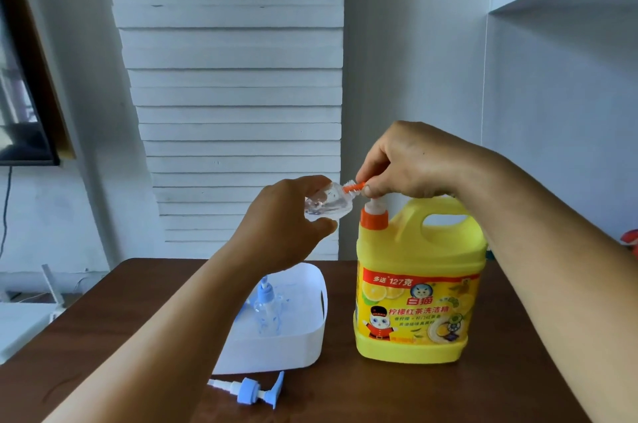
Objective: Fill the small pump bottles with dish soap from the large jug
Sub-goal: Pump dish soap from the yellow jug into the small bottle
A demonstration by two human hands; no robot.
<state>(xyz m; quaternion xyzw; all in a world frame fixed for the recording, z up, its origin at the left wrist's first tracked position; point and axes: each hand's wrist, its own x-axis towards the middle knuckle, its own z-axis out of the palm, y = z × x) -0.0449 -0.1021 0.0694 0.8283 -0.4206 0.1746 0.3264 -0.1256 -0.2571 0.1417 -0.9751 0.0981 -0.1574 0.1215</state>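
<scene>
Left hand (283, 219) curled round a small clear bottle (326, 203), tipped sideways with its threaded neck against the orange spout (354, 187) of the jug's pump; right hand (407, 163) over the pump head, fingers bent, thumb and forefinger pinching the spout. Below, yellow dish-soap jug (419, 284) upright on the brown table (448, 388), orange collar at its neck. Left of the jug, white tub (276, 350) holding a clear bottle with blue pump (266, 310); in front of the tub, loose blue pump (250, 391) lying flat.
</scene>
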